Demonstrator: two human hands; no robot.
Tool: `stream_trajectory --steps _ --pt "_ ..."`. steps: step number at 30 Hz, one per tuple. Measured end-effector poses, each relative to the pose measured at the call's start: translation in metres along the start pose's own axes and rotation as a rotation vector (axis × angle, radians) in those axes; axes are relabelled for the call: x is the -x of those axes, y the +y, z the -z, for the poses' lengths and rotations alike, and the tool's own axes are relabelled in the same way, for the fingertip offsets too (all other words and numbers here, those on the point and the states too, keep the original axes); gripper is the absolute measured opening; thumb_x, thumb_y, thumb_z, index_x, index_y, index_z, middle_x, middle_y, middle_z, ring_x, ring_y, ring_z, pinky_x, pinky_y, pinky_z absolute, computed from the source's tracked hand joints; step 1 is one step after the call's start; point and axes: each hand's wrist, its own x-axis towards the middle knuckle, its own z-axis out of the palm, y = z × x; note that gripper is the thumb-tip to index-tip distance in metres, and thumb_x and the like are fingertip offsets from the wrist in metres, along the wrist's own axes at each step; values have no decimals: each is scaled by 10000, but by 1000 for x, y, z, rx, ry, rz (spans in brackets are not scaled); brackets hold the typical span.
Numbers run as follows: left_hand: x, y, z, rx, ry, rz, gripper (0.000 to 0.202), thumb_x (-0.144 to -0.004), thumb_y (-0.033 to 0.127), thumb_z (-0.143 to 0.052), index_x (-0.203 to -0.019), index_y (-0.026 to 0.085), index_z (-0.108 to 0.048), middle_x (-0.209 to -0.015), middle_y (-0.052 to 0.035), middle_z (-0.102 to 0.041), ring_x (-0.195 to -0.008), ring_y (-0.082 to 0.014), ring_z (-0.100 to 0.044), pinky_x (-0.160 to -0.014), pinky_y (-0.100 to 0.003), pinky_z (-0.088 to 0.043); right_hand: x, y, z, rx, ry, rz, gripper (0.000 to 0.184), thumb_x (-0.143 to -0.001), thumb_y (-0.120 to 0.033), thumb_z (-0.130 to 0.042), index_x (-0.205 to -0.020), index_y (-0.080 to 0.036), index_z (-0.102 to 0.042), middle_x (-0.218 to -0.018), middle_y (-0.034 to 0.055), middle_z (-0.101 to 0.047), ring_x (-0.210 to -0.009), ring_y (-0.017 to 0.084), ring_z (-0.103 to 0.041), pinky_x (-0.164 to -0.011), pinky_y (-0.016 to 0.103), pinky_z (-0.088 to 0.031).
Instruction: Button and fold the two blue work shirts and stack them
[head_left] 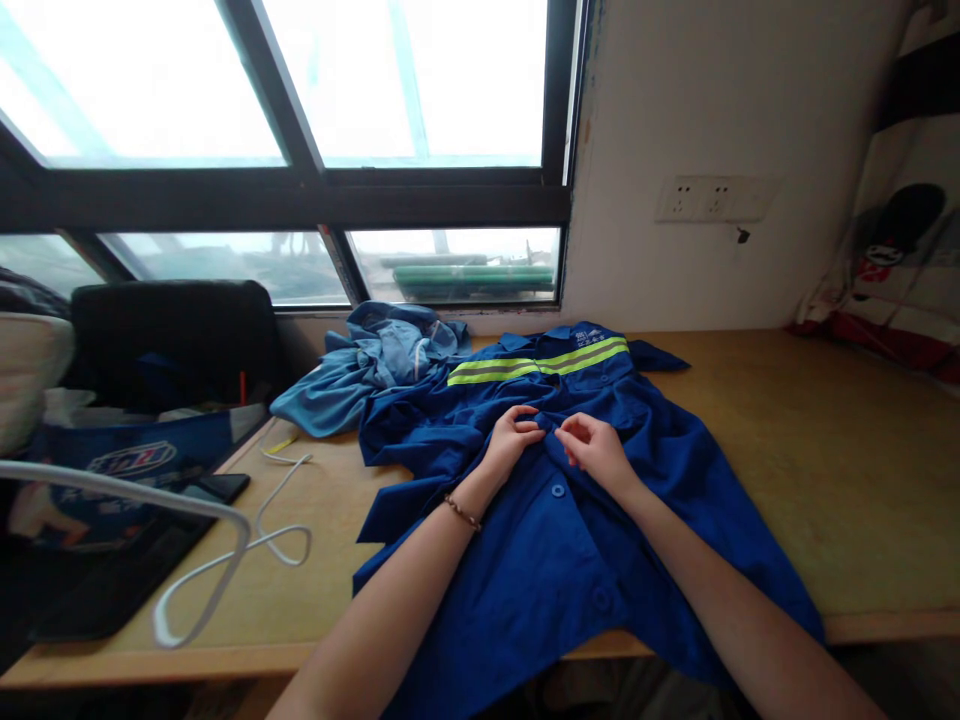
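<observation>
Apparently working at the front placket (570, 520) of the royal-blue cloth work shirt (495, 560), spread over the front edge of the tan wooden table (862, 480). Pinching fabric with the left hand (517, 437); beside it, curling the right hand (595, 450) narrow, hard to say whether on cloth. Next, probably calls for tautening the placket.

Got a crumpled light-blue garment (390, 350) heaped beyond the fingers (581, 430) and off to their left. Also spotting a white cable (112, 486) looping over the wood-toned surface (847, 480) left of the fingers, plus some long dark flat thing (135, 585) farther left, too murky to name. Seeing a printed blue bag (135, 460) over that way too, near a bulky black thing (172, 340). Straight past the fingers, got a dark-framed window (450, 205), with green tubes or rolls (472, 283) visible outside. Up to their right, got wall sockets (697, 200), then printed cloth (892, 240) way out right.
</observation>
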Motion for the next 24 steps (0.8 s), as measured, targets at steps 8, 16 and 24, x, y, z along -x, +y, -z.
stream_trajectory --steps 8,16,24 --pt "-27 -15 14 -325 -91 -194 415 -631 161 -630 -1027 147 -508 -576 40 -555 -527 -79 -522 -508 -172 -395 30 10 0 957 -3 143 164 -719 -222 -521 -868 -171 -568 -875 92 -572 -839 210 -533 -689 276 -396" --pt "-67 -12 12 -520 -196 -211 389 -631 171 -637 -999 127 -522 -661 -6 -610 -632 -126 -581 -627 -241 -459 -6 45 33 53 -60 -226 134 -697 -258 -548 -744 -154 -618 -740 67 -650 -718 188 -597 -688 293 -435" --pt "-43 -12 0 -851 -188 -243 651 -636 234 -660 -1220 167 -380 -943 -86 -611 -854 -199 -585 -775 -338 -451 -15 61 35 -261 7 -312 135 -622 -267 -596 -672 -142 -599 -603 30 -619 -568 149 -561 -596 277 -442"
